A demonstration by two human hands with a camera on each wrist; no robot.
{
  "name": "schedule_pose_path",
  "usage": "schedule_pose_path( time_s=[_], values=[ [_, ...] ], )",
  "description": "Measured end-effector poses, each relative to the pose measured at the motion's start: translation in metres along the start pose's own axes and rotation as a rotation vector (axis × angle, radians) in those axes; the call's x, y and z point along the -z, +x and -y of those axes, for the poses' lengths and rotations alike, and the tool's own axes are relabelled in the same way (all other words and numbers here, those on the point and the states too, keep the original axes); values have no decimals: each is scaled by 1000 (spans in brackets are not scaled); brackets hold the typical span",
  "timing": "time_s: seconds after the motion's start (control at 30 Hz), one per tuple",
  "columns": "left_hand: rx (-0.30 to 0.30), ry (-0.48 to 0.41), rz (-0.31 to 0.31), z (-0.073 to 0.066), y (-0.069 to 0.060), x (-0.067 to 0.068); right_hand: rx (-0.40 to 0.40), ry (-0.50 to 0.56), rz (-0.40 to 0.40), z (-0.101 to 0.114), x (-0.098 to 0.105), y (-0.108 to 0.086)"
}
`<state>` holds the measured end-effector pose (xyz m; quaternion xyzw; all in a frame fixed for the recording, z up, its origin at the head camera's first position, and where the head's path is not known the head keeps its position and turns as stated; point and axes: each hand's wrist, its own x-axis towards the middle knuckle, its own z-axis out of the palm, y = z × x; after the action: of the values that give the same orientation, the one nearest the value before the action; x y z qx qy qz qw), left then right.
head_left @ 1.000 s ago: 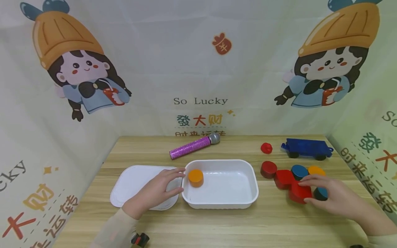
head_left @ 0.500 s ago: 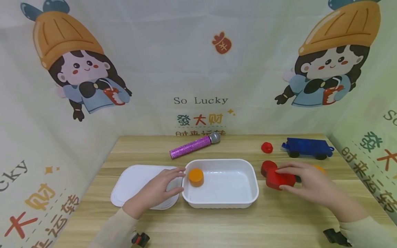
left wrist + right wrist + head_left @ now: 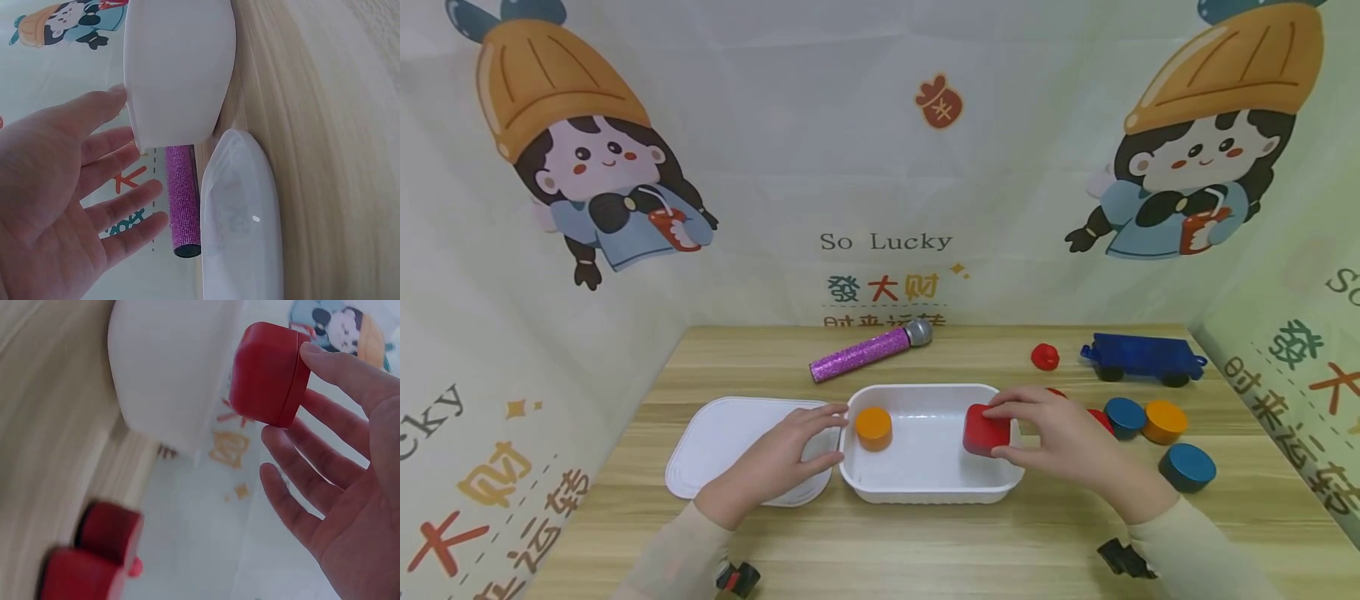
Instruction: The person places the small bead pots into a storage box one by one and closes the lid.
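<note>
"What's in the right hand?"
"Its fingers pinch a red block over the right end of the white tub."
"And the left hand?"
"Fingers loosely extended, against the tub's left rim."
"Anything inside the tub?"
"An orange block, at its left; a purple microphone lies behind the tub."

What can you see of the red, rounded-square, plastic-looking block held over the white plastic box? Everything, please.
The red, rounded-square, plastic-looking block looks smooth, with softened corners; the right wrist view shows a thin seam near one face. The right-hand grip holds it by that seamed end. It hangs over the right end of the white, rounded-rectangular plastic box, not resting inside. No other block touches it. Part is hidden by the grip.
</note>
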<state>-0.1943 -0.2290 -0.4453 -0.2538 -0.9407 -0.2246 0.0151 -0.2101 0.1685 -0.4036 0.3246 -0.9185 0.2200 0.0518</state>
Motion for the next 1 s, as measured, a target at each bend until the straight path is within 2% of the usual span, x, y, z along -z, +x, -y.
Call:
schedule_pose_path(
  time_s=[0.27,0.5,0.7,1.0],
  values=[
    [3,-1,0,1,-1,-1,46,55,102,15,-36,22],
    [3,1,-4,0,-1,-2,137,120,134,29,-56,39],
    [3,-2,-6,1,-3,-3,168,156,173,39,-75,53],
    [6,-5,-2,1,0,-3,167,185,214,51,-84,70]
  ],
)
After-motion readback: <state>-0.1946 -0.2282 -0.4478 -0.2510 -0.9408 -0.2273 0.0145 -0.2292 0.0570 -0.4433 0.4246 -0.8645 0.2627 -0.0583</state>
